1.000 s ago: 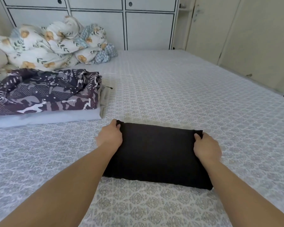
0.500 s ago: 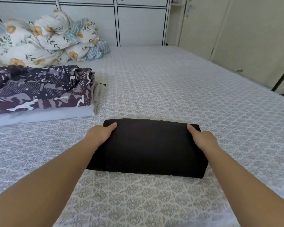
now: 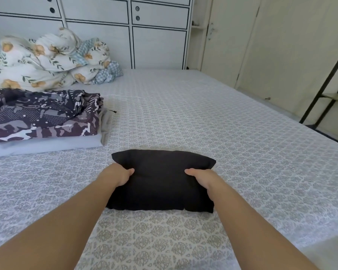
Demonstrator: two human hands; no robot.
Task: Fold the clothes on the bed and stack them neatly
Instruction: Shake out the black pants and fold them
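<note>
A folded black garment (image 3: 160,180) lies on the patterned bedsheet (image 3: 232,152) just in front of me. My left hand (image 3: 116,177) grips its left side, thumb on top and fingers tucked under the edge. My right hand (image 3: 200,179) grips its right side the same way. The garment's far edge bulges up between the hands. To the far left sits a stack of folded clothes (image 3: 41,121): a dark purple patterned piece on top of a pale grey-blue one.
A crumpled floral quilt (image 3: 47,61) is heaped at the head of the bed against white cabinet doors (image 3: 158,45). A black metal rack (image 3: 328,94) stands off the bed's right edge. Bare sheet stretches to the right of the garment.
Both hands slid from the garment's far corners back to its sides and now grip it. The garment looks narrower and bunched between them. The camera tilted up slightly.
</note>
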